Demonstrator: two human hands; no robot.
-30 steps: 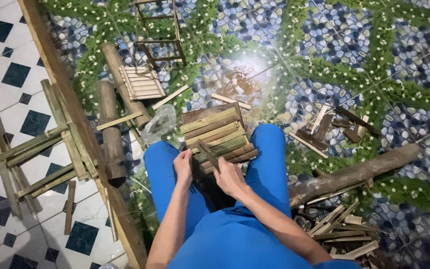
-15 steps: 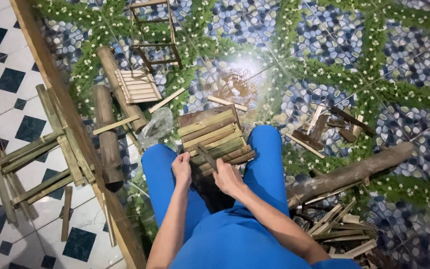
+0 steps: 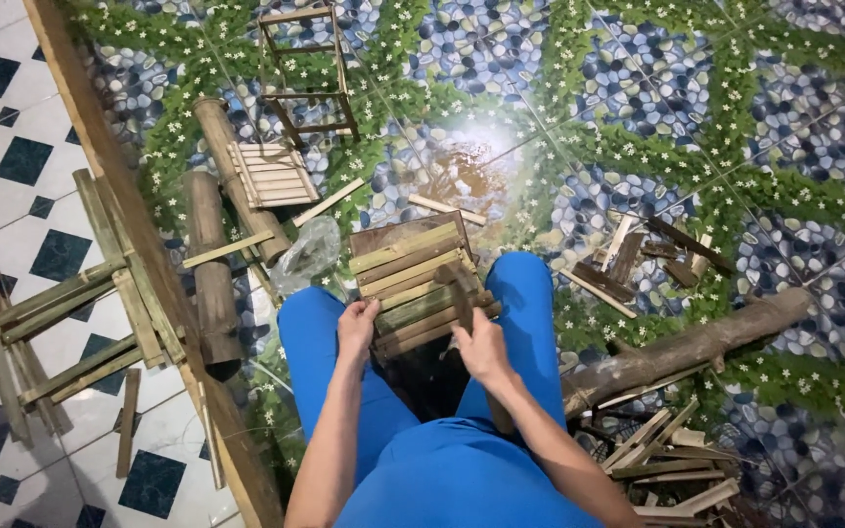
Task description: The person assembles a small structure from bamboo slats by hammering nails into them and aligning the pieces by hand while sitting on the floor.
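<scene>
The person sits on the patterned tile floor [image 3: 638,108] with knees apart in blue trousers, and a small slatted wooden panel [image 3: 413,279] rests between the knees, its far end tilted away from them. The left hand [image 3: 357,328] is closed on the panel's near left edge. The right hand [image 3: 481,347] is wrapped around a dark wooden handle of a tool [image 3: 462,288] whose head lies on the slats; whether it is a hammer or something else is hard to tell.

Just left of the panel lies a crumpled clear plastic bag [image 3: 307,252]. Farther left, two short logs [image 3: 212,264] lie side by side, with a finished small slat panel [image 3: 271,176] resting on the farther one. Beyond that stands a little wooden frame [image 3: 305,73]. At the far left, on the white and dark tiles, lies a bamboo rack [image 3: 61,308]. To the right a long log [image 3: 687,347] runs across the floor, with loose wooden strips [image 3: 662,464] piled near it.
</scene>
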